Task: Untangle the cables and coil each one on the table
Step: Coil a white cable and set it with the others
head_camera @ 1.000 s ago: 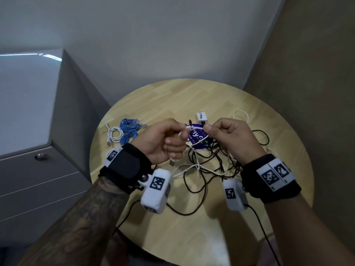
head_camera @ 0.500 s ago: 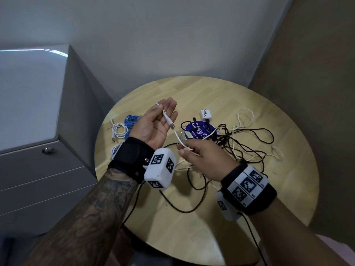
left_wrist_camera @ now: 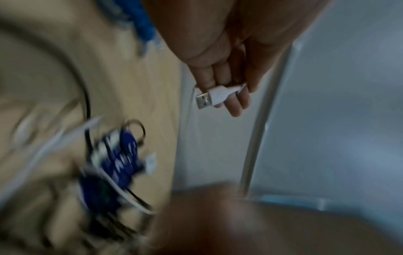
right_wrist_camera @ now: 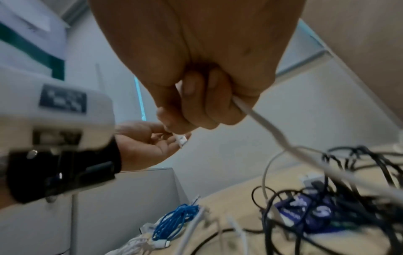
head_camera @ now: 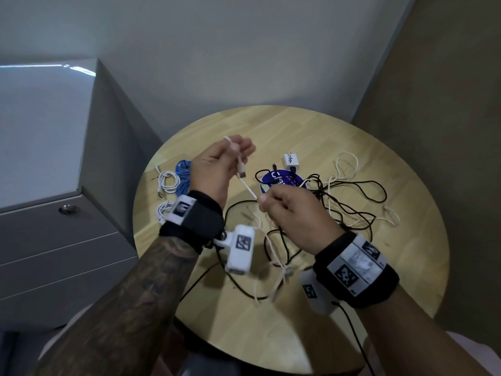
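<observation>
My left hand (head_camera: pixel 238 153) is raised above the round wooden table (head_camera: pixel 406 267), its fingers curled round the plug end of a white USB cable (head_camera: pixel 248 185). The left wrist view shows the plug (left_wrist_camera: pixel 209 98) lying across my fingers. My right hand (head_camera: pixel 264 202) pinches the same cable a short way down, so it runs taut between both hands. The right wrist view shows the right hand (right_wrist_camera: pixel 196 112) gripping the cable (right_wrist_camera: pixel 272 129), which trails into a tangle of black and white cables (head_camera: pixel 341 204). A blue coil (head_camera: pixel 183 175) and two white coils (head_camera: pixel 168 181) lie at the table's left.
A white charger block (head_camera: pixel 291 161) and a round blue disc (head_camera: pixel 282 180) lie among the tangle. A grey drawer cabinet (head_camera: pixel 54 213) stands close against the table's left side. A grey wall runs behind, and the table's near edge is by my forearms.
My hands, together over the tangle a second ago, have drawn apart. The left hand has risen and curled its fingers round the plug end; the right hand pulls the white cable out of the tangle.
</observation>
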Available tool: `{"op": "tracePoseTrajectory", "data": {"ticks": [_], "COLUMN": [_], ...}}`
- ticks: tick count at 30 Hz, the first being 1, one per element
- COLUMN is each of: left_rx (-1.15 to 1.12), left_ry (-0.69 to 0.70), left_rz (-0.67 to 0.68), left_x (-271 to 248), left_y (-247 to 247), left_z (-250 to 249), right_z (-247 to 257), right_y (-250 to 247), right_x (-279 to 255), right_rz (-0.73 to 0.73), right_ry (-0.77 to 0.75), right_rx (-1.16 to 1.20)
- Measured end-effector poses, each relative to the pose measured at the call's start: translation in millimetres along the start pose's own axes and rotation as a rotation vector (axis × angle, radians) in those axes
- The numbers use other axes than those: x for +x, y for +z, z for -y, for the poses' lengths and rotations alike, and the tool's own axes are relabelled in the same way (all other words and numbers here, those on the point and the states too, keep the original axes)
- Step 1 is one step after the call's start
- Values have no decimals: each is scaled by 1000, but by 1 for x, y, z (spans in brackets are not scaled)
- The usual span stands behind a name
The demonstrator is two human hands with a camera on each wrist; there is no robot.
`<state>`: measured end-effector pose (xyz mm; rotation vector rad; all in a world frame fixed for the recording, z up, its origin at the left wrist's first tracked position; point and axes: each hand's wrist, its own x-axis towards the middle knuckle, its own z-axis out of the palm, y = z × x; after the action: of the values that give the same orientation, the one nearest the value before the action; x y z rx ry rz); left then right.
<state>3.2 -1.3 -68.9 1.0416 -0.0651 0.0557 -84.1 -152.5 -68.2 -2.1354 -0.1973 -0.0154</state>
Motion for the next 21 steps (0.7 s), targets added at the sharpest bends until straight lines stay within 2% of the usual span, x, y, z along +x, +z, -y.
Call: {"op": "tracePoseTrajectory", "data": {"ticks": [2,4,6,8,10,12,14,17,19,21], "left_rx": [224,389,429,411,360,193,-36,-374,-398,-323], "left_ry": [52,17,-113,-297,-410,-479,-521,-511,-436,-359], "left_rz": [127,258,401,515,572,567,521,312,171,94], "left_x": [-10,-16,-21,-23,-27,-29,-26,-11,1,4], "left_y": [8,12,16,21,27,27,23,10,-1,-7], "left_z": [8,14,14,10,5,1,-4,-12,-16,-16], "right_z": [9,16,15,10,-2,-12,-22,-30,-24,-12], "right_y": [-10,-24,-39,-50,-56,-54,-44,-23,-9,-2], "right_x": [0,0,-1,1,6,11,15,9,3,-2], "right_rz": [-28,-67,-148,-254,-348,-367,-316,-97,53,130], "right_ry": [-26,-43,-71,-89,-82,-57,-11,64,63,19], "right_rx": [147,305,322,202,92,75,60,-98,-117,-116]}}
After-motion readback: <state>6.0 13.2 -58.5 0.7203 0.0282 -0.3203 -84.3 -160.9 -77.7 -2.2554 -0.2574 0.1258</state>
